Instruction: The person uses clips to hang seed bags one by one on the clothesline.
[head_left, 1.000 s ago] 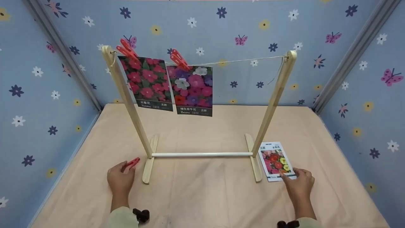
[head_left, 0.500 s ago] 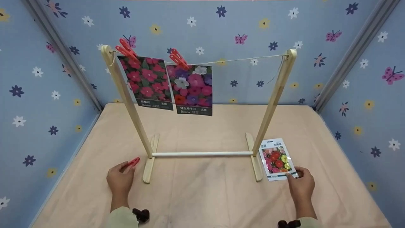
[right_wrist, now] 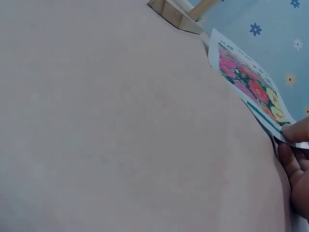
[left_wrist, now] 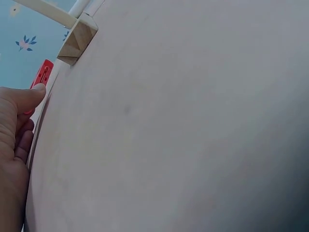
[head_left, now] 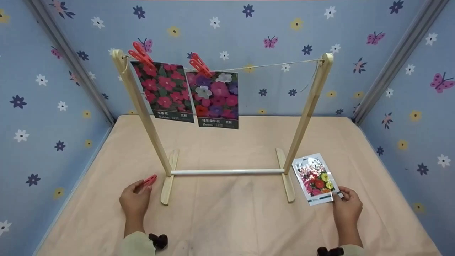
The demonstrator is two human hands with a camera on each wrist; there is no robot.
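Observation:
At the left, my left hand [head_left: 135, 201] pinches a red clothespin [head_left: 150, 180] between thumb and fingers, just above the cloth; the left wrist view shows the same clothespin [left_wrist: 43, 73] under the thumb. My right hand [head_left: 347, 208] pinches the lower right corner of a flower seed packet [head_left: 316, 179], thumb on top and fingers beneath. In the right wrist view the packet [right_wrist: 248, 82] tilts up off the table. Two flower-picture packets, one pink [head_left: 165, 89] and one multicoloured [head_left: 217, 96], hang from a string [head_left: 270, 66], each under a red clothespin [head_left: 201, 64].
A wooden stand with a left post [head_left: 142, 110], a right post [head_left: 308, 110] and a white crossbar [head_left: 227, 172] stands mid-table on flat feet [head_left: 285, 185]. Peach cloth [head_left: 227, 217] covers the table. Blue flowered panels [head_left: 227, 35] enclose the back and sides.
My right hand has taken the seed packet by its corner, lifted it slightly and drawn it rightward, turning it a little. The left hand stays nearly still with its clothespin.

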